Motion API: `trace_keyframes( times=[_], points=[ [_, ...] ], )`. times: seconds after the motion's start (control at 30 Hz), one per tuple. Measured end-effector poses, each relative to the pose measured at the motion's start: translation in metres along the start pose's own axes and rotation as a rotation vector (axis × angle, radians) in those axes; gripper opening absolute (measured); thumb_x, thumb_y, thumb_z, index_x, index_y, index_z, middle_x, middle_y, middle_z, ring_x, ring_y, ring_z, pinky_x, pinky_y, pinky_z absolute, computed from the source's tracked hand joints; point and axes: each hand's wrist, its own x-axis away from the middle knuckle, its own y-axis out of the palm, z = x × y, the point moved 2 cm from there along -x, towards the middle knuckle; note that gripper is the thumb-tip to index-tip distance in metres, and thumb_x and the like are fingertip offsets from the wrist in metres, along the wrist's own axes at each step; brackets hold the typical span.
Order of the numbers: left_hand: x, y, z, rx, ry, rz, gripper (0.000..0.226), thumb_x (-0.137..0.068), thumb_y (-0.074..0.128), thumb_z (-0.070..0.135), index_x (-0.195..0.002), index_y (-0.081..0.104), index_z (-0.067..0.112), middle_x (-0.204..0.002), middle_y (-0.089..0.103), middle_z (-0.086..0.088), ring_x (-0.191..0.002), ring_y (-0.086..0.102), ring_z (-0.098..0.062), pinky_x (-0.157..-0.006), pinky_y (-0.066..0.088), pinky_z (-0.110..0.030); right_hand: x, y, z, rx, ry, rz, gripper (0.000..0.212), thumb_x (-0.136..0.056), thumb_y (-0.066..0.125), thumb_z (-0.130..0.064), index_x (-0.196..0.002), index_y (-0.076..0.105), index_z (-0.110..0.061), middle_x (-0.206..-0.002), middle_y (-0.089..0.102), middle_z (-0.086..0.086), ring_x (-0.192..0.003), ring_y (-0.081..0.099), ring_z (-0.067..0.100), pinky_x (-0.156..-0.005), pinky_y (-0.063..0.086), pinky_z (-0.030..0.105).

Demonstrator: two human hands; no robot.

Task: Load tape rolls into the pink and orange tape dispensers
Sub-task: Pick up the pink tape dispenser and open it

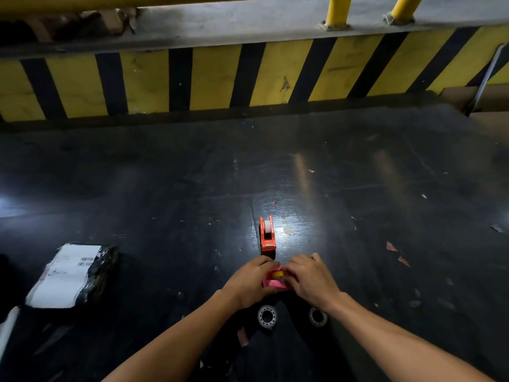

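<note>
Pink dispenser (271, 283) | both hands are holding it, left hand (249, 282), right hand (309, 279), seating yellow roll (277, 274) | next: press roll down

Glossy scuffed floor (165, 188), plastic orange dispenser (267, 238)

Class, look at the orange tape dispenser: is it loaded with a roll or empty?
Loaded. A pale roll of tape sits between the side walls of the orange dispenser, which stands alone on the dark table.
</note>
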Motion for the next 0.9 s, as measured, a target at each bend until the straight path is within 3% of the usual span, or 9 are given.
trace_keyframes(
  times=[0.23, 0.43, 0.57, 0.63, 0.67, 0.8, 0.9],
  points=[
    [0.006, -0.001, 0.006, 0.063, -0.041, 0.026, 0.064, -0.087, 0.070, 0.043, -0.143, 0.049, 0.019, -0.141, 0.052, 0.000, -0.125, 0.053, -0.018, -0.106, 0.041, -0.028, 0.013, 0.008, -0.004, -0.006, 0.046, 0.065, 0.023, -0.085, 0.058, -0.028, -0.104, 0.069, -0.024, -0.089, 0.070, -0.006, -0.085, 0.065, 0.016, -0.077, 0.047, 0.034],
    [0.005, -0.003, 0.009, 0.058, -0.073, 0.015, 0.065, -0.084, 0.073, 0.035, -0.143, 0.049, 0.019, -0.141, 0.053, 0.000, -0.124, 0.055, -0.021, -0.107, 0.044, -0.035, 0.008, -0.002, -0.011, -0.096, 0.153, 0.076, 0.024, -0.094, 0.051, -0.031, -0.108, 0.069, -0.024, -0.103, 0.070, -0.005, -0.101, 0.062, 0.016, -0.091, 0.036, 0.033],
    [0.011, 0.001, 0.012, 0.116, -0.086, 0.088, 0.067, -0.084, 0.072, 0.036, -0.144, 0.046, 0.022, -0.148, 0.047, 0.001, -0.134, 0.046, -0.019, -0.111, 0.040, -0.031, 0.016, -0.013, -0.009, -0.196, 0.280, 0.211, 0.018, -0.089, 0.063, -0.032, -0.102, 0.072, -0.023, -0.098, 0.072, -0.008, -0.096, 0.063, 0.013, -0.085, 0.036, 0.031],
    [0.018, 0.005, 0.016, 0.203, -0.101, 0.225, 0.070, -0.084, 0.073, 0.034, -0.146, 0.043, 0.023, -0.150, 0.040, 0.004, -0.138, 0.036, -0.012, -0.115, 0.031, -0.025, 0.022, -0.021, -0.009, -0.399, 0.410, 0.277, 0.016, -0.086, 0.070, -0.031, -0.098, 0.074, -0.021, -0.094, 0.073, -0.008, -0.091, 0.063, 0.010, -0.083, 0.043, 0.029],
    [0.022, 0.006, 0.019, 0.259, -0.105, 0.296, 0.064, -0.084, 0.074, 0.031, -0.142, 0.046, 0.025, -0.144, 0.044, 0.006, -0.133, 0.041, -0.008, -0.112, 0.032, -0.023, 0.025, -0.025, -0.009, -0.548, 0.473, 0.291, 0.014, -0.084, 0.073, -0.029, -0.095, 0.075, -0.020, -0.091, 0.073, -0.007, -0.088, 0.065, 0.008, -0.081, 0.047, 0.028],
    [0.036, 0.004, 0.044, 0.472, -0.028, 0.418, 0.035, -0.084, 0.076, 0.017, -0.115, 0.064, 0.028, -0.109, 0.061, 0.010, -0.093, 0.062, -0.004, -0.079, 0.049, -0.013, 0.036, -0.031, -0.017, -1.115, 0.610, 0.175, 0.003, -0.082, 0.076, -0.016, -0.084, 0.077, -0.015, -0.083, 0.078, 0.005, -0.077, 0.069, 0.013, -0.069, 0.052, 0.019],
    [0.042, 0.007, 0.053, 0.528, -0.002, 0.462, 0.027, -0.084, 0.077, 0.010, -0.105, 0.069, 0.024, -0.102, 0.062, 0.010, -0.088, 0.064, -0.004, -0.071, 0.048, -0.009, 0.047, -0.025, -0.017, -1.324, 0.687, 0.098, 0.011, -0.081, 0.076, -0.018, -0.086, 0.078, -0.008, -0.084, 0.076, 0.017, -0.076, 0.064, 0.021, -0.070, 0.048, 0.030]
  ],
)
